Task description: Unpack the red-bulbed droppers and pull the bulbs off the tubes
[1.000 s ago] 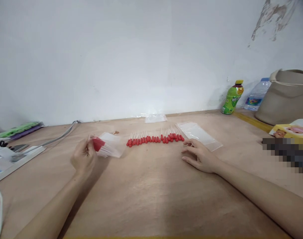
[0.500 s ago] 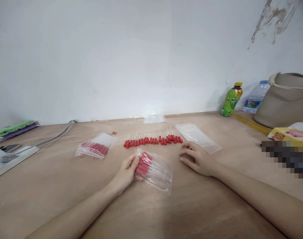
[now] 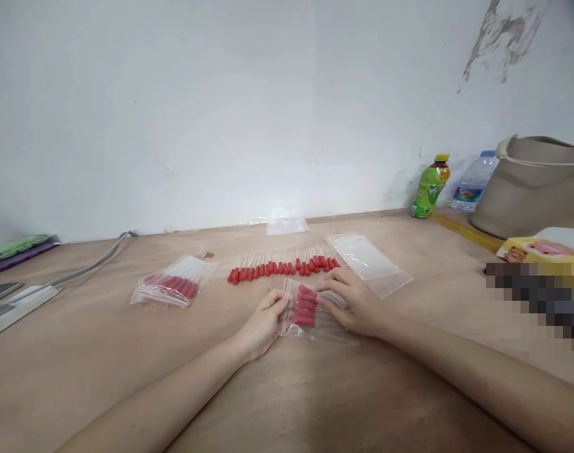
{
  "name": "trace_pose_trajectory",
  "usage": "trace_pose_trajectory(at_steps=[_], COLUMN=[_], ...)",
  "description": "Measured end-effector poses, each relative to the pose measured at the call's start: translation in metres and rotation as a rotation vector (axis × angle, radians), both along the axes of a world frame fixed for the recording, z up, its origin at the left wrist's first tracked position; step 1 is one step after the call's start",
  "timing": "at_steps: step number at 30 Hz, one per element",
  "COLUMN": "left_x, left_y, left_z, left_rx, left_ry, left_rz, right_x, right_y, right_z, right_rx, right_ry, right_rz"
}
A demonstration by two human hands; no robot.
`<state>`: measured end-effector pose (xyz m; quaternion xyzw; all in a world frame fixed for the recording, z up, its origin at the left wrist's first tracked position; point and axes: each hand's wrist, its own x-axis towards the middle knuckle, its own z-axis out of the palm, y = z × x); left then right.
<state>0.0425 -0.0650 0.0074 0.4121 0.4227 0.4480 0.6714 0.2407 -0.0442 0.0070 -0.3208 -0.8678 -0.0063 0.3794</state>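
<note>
Thumb and fingers of my left hand (image 3: 265, 322) pinch the zip edge of a clear bag (image 3: 310, 308) that holds several red-topped clear droppers. My right hand (image 3: 350, 299) rests on the bag's right part, fingers slightly spread and touching the plastic near the red tops. Just behind the bag, several loose droppers (image 3: 281, 267) lie in a row, red bulbs toward me. Another filled bag (image 3: 171, 281) lies to the left. A flat clear bag (image 3: 369, 261) with nothing visible in it lies behind my right hand.
Against the wall lies a small bag (image 3: 287, 226). At the right stand a green bottle (image 3: 429, 189), a water bottle (image 3: 474, 182), a beige bucket (image 3: 532, 189) and a yellow pack (image 3: 541, 251). A grey cable (image 3: 100, 261) and green item (image 3: 20, 248) are at the left.
My left hand has moved right with the filled bag, which is turned slightly. My right hand has moved left onto the bag. The view has shifted a little to the right.
</note>
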Motion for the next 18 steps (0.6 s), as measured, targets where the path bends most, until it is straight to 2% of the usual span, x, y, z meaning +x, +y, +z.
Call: trace_pose_trajectory(at_steps=[3,6,14,18], left_x=[0.001,-0.002,-0.01,-0.008], left_y=[0.005,0.007,0.009,0.007], left_z=[-0.002,-0.003,-0.001,0.001], left_rx=[0.068,0.071,0.024,0.079], left_ry=[-0.004,0.011,0.014,0.061], left_rz=[-0.058,-0.112,-0.199,-0.237], right_x=[-0.019,-0.031,-0.026,-0.024], right_y=[0.001,0.005,0.014,0.016], right_z=[0.014,0.02,0.006,0.0], right_rx=[-0.012,-0.021,-0.06,-0.045], right_ry=[-0.079,-0.147,-0.161,-0.102], right_rz=[0.07,0.114,0.174,0.216])
